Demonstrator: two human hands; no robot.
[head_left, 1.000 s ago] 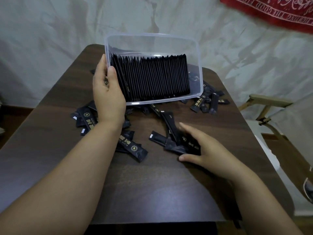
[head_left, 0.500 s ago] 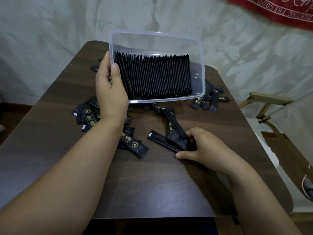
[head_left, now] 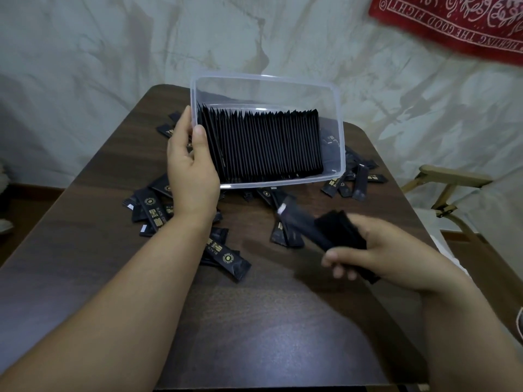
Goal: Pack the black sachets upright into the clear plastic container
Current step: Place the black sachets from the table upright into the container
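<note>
The clear plastic container (head_left: 338,108) is tilted toward me at the table's far middle. A long row of black sachets (head_left: 263,145) stands on edge inside it, filling most of its width from the left. My left hand (head_left: 189,168) grips the container's left wall, thumb inside against the row. My right hand (head_left: 379,250) is lifted off the table at the right and holds a small bunch of black sachets (head_left: 336,230), blurred by motion. Loose sachets (head_left: 226,257) lie flat on the dark wooden table (head_left: 254,321) in front of and beside the container.
More loose sachets (head_left: 356,183) are piled at the container's right corner and others (head_left: 152,207) under my left wrist. A wooden chair arm (head_left: 452,179) stands off the table's right edge. A red cloth (head_left: 458,26) hangs on the draped wall behind.
My right hand has closed round a bunch of sachets on the table and lifted them up to the right. My left hand keeps its hold on the container.
</note>
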